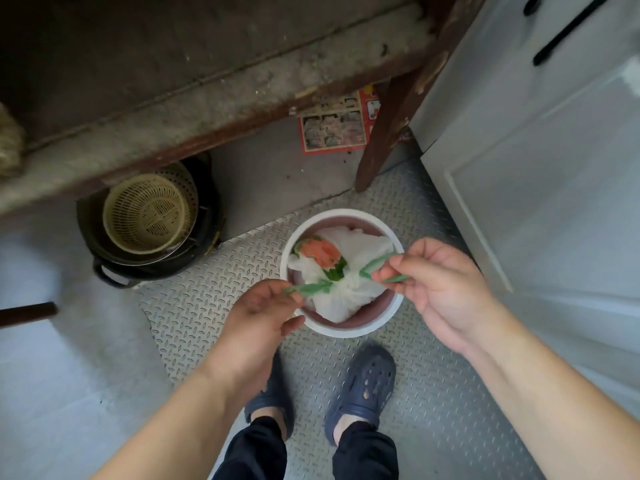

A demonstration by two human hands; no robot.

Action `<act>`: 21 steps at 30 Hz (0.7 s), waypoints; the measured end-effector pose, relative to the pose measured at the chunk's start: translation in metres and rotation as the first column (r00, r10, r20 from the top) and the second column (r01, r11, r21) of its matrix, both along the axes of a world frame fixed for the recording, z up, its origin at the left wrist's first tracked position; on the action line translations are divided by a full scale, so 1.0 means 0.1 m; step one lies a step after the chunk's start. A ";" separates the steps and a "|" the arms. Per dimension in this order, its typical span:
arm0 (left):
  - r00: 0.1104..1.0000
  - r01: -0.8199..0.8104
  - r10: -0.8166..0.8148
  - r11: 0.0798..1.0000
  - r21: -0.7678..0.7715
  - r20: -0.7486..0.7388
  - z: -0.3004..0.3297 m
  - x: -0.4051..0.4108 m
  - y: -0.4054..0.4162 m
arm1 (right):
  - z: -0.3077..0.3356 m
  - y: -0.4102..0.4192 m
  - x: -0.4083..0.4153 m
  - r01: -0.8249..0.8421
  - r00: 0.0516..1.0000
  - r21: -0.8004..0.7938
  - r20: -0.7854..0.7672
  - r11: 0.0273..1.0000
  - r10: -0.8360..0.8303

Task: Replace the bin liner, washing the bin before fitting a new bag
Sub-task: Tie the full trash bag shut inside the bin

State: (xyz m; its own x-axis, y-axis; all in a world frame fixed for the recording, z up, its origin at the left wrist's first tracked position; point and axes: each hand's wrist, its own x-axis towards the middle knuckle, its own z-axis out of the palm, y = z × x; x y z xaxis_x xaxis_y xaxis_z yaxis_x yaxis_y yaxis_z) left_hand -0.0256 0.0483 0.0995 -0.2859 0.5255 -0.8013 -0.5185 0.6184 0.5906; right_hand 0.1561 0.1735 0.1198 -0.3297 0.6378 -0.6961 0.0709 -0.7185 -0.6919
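A small round bin (349, 330) with a white rim and brown inside stands on the metal floor mat in front of my feet. Inside it sits a white liner bag (349, 292), gathered shut at the top, with a piece of watermelon rind (320, 255) showing through it. Two green drawstring loops come out of the gather. My left hand (258, 315) pinches the left green drawstring (310, 288) at the bin's near left rim. My right hand (438, 284) pinches the right green drawstring (375, 265) over the bin's right side. Both strings are pulled apart sideways.
A black pot (114, 271) holding a cream plastic colander (149, 214) stands to the left under a worn wooden bench (207, 109). A bench leg (384, 133) and a red printed leaflet (334, 128) lie behind the bin. A white cabinet (540, 168) stands on the right.
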 end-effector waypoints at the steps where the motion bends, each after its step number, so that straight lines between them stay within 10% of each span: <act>1: 0.999 -0.032 0.032 0.999 0.011 0.041 0.03 0.03 0.02 | 0.02 -0.03 -0.05 -0.049 0.999 0.012 0.016 0.999 0.049; 11: 0.938 -0.301 0.315 0.947 -0.111 0.143 -0.02 0.17 0.13 | -0.01 -0.18 -0.26 -0.189 0.978 0.084 0.104 0.978 0.180; 21: 0.988 -0.120 0.120 0.993 -0.011 0.099 -0.02 0.24 0.11 | -0.16 -0.37 -0.39 -0.345 0.915 0.115 0.263 0.932 0.306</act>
State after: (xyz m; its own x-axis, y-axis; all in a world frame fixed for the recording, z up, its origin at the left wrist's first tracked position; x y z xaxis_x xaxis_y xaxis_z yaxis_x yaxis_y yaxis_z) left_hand -0.0021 0.0595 0.0977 -0.2659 0.4878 -0.8314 -0.6448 0.5511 0.5296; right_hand 0.1173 0.1369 0.1037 -0.3757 0.6299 -0.6798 0.4574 -0.5119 -0.7271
